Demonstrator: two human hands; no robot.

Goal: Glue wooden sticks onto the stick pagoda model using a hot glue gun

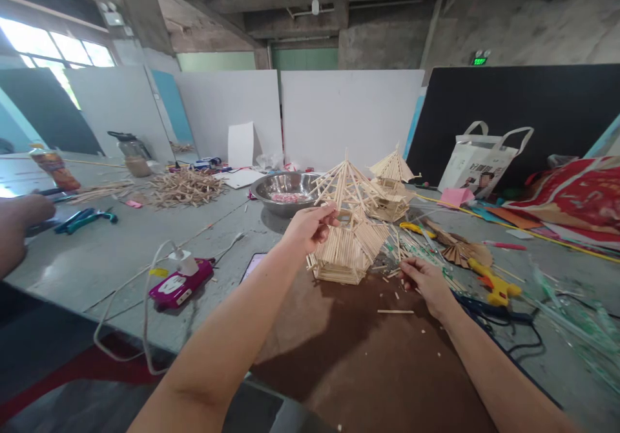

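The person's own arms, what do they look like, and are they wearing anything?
The left forearm and right forearm are bare, slimming toward the wrist. I see no sleeves, watch or bracelet. The left grip and right grip are human hands without gloves. I can't make out any rings.

Glare from left windows (70, 48), stretched edges

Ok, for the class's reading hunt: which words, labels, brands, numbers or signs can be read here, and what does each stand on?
White tote bag: "好" seems to come first; the characters after it are too blurred.
Green lit sign: too small to read.
Orange drink bottle: label too blurred.
Red bag: pale markings, unreadable.
No brand or number is legible.
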